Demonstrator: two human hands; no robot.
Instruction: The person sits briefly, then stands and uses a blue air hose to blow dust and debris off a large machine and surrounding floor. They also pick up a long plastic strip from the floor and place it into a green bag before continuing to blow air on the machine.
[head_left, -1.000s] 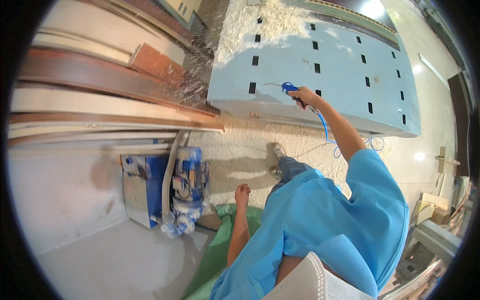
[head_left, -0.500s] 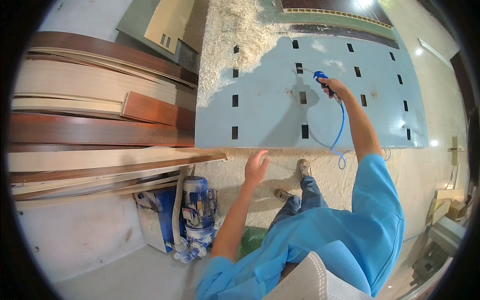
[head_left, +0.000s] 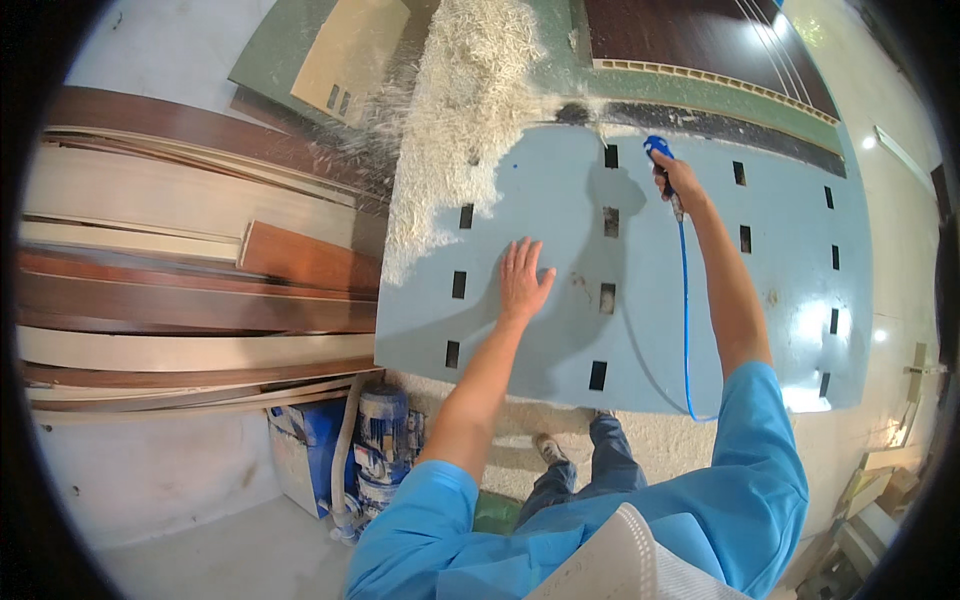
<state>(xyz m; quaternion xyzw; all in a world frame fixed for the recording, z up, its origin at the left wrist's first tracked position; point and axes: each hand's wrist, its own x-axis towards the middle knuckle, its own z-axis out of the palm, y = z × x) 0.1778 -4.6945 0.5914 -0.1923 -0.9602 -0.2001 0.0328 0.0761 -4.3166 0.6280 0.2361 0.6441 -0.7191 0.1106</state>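
Note:
My right hand (head_left: 677,182) is wrapped round a blue air blow gun (head_left: 658,150), its thin nozzle pointing left over the table. A blue hose (head_left: 686,300) runs from the grip toward the near edge. Open, with fingers stretched forward, my left hand (head_left: 525,280) is over the grey-blue table top (head_left: 540,330); whether it touches the surface I cannot tell. Pale wood shavings (head_left: 470,90) lie heaped on the table's far left, and loose bits fly off toward the left. Rows of dark rectangular slots (head_left: 610,222) cut through the top.
Dark brown panels with a green-edged board (head_left: 720,90) lie at the table's far side. Stacked wooden planks (head_left: 200,300) fill the left. A blue motor (head_left: 383,430) stands dusty below them. Shavings (head_left: 470,420) cover the floor by my feet.
My left hand has moved forward from the near edge to over the table. The blow gun points farther up the table, shavings now fly leftward, and the table fills more of the view.

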